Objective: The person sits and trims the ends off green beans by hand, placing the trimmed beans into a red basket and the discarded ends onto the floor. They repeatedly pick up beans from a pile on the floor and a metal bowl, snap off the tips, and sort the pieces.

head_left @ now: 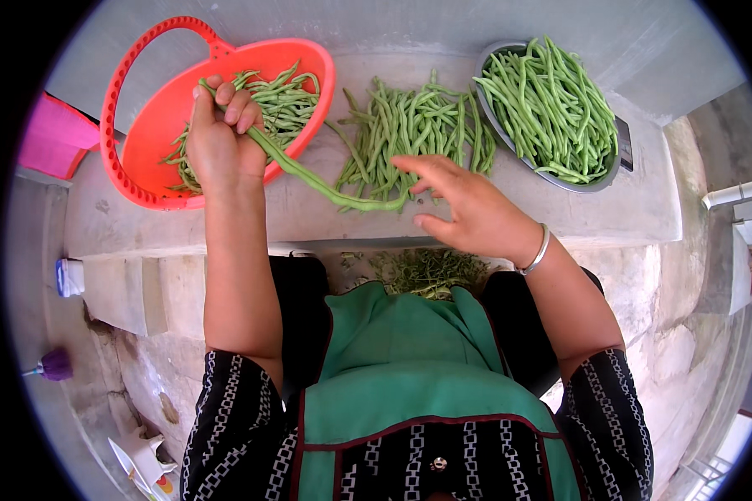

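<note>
A long green bean (317, 189) is gripped in my left hand (224, 146), which is closed over the near part of the red basket (154, 125). The bean slants down to the right, its free end lying close to my right hand (476, 209). That hand has thumb and fingers apart and holds nothing. Just beyond its fingertips, a loose pile of green beans (414, 121) lies on the grey ledge (560, 213). Smaller, thinner beans (288, 108) lie inside the basket, partly hidden by my left hand.
A grey bowl (578, 186) heaped with long beans (551, 108) stands at the right of the ledge, with a dark flat object (623, 144) beside it. Green scraps (430, 271) lie below the ledge between my knees. A pink item (54, 138) is at far left.
</note>
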`<action>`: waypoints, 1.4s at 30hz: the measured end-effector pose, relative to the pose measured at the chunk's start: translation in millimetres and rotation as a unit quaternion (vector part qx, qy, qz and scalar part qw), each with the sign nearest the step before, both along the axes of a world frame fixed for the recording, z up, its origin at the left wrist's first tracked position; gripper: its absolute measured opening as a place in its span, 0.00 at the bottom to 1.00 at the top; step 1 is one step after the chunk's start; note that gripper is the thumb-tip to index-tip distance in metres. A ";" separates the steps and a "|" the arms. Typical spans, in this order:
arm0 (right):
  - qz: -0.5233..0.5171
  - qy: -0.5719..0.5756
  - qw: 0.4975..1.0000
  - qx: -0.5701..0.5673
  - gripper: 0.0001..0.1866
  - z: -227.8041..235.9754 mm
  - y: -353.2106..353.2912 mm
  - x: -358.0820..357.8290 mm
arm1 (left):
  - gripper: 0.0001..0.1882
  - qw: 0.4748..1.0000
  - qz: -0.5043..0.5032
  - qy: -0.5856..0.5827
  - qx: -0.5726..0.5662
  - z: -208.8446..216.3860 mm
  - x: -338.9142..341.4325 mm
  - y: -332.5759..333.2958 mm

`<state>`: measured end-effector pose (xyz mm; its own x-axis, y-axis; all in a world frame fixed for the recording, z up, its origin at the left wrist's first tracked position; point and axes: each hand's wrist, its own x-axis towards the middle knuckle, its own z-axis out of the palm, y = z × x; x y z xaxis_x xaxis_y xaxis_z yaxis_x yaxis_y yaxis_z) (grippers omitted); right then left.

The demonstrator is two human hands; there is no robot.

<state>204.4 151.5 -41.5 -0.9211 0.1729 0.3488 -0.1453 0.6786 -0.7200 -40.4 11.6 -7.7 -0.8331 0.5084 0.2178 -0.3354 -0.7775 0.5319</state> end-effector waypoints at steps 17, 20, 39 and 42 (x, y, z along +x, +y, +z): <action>0.110 -0.035 0.968 0.225 0.11 -11.5 -23.4 12.3 | 0.12 0.986 -0.016 0.048 -0.158 1.9 31.5 23.6; 0.048 -0.006 0.967 0.248 0.10 15.1 -14.6 12.2 | 0.12 0.985 -0.019 0.051 -0.166 1.4 32.8 20.5; 0.033 0.021 0.995 0.088 0.07 27.0 18.9 18.6 | 0.13 0.869 -0.454 0.115 -0.160 -24.7 87.1 25.8; -0.002 0.012 0.997 0.075 0.07 25.8 17.4 20.7 | 0.12 0.890 -0.410 0.106 -0.166 -30.8 90.9 31.7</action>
